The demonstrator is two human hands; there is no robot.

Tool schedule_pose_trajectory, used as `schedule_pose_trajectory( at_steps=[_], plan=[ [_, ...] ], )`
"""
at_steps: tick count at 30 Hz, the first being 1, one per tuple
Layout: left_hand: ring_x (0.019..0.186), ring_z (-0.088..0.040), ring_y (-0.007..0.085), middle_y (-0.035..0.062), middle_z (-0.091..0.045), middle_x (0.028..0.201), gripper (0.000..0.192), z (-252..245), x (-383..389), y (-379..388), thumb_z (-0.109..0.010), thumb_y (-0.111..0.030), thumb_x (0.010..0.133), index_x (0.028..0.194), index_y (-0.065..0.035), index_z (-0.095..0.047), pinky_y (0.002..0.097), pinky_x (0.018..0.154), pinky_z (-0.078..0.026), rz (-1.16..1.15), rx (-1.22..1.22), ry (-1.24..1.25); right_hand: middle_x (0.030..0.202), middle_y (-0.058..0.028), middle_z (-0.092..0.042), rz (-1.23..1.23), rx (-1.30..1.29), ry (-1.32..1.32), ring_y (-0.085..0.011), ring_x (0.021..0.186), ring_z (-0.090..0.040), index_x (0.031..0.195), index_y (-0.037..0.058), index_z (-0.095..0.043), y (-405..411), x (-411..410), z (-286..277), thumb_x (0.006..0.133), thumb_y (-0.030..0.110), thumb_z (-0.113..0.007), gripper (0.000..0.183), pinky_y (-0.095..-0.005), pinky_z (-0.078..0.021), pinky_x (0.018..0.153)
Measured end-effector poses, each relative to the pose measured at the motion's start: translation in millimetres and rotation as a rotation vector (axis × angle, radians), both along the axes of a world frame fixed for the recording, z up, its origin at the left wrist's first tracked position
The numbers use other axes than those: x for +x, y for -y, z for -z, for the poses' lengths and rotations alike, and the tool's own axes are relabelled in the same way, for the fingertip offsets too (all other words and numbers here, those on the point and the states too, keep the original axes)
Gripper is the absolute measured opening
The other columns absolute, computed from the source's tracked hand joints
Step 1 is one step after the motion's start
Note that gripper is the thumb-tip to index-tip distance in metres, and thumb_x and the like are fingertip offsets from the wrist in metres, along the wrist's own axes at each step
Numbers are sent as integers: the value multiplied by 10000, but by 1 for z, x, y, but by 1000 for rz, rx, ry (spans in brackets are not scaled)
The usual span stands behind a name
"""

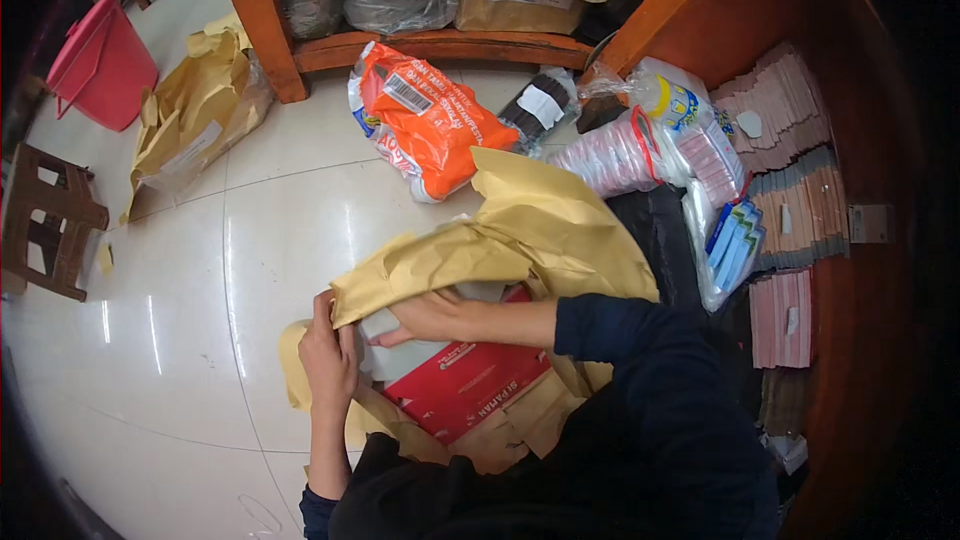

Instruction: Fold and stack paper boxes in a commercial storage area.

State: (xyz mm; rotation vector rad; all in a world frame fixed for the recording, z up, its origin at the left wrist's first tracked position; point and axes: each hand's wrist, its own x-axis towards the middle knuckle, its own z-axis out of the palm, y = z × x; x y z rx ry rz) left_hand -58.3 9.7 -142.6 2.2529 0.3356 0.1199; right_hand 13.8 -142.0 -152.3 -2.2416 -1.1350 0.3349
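Observation:
My left hand (330, 360) grips the left end of a large creased sheet of brown wrapping paper (435, 262), thumb and fingers pinching its edge. Under that paper's fold reaches my right hand (427, 317), its fingertips partly hidden; whether it grasps anything cannot be made out. Below the right forearm lies a red printed box or packet (480, 382) bearing white writing. A whitish sheet or wrapping (397, 356) shows between the two hands. More brown paper (525, 420) surrounds the red surface near my body.
An orange plastic bag (442, 109) and a pack of dark items (536, 105) lie beyond the paper. At right are bagged goods (607, 154) and stacked pink paper bundles (780, 319). A pink bucket (105, 64), brown stool (56, 221) and bagged paper (199, 116) stand left. A wooden shelf (442, 49) crosses the back.

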Motion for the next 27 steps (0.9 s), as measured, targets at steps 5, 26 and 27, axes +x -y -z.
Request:
schedule_pose_trajectory(
  at_steps=[5,26,27],
  plan=[
    [635,-578,330,176,-589,730,216,2,-1,-19,-546,-62,766,977,-34,-513,355,567,-430,109,-22,28,1093,-222,-510,-153,96,-216,-377,1021,-483,1153,-7,-445,6,-3,-7,703,309,-698,605,-403,-375,887],
    [1304,-267,282,32,-380,1366,616,6,-79,-14,-505,4,738,1319,-141,-362,617,1001,-94,123,299,18,1106,-246,-539,-231,-64,-486,-342,1005,-539,1181,9,-482,33,-8,-29,768,425,-622,603,-369,-416,869],
    [1304,-271,275,24,-389,1360,616,7,-79,-11,-527,-19,736,1318,-148,-371,622,998,-94,166,358,46,1101,-243,-545,-233,-117,-607,-334,995,-546,1184,12,-482,38,-8,-39,775,429,-617,599,-363,-422,860]
  ],
)
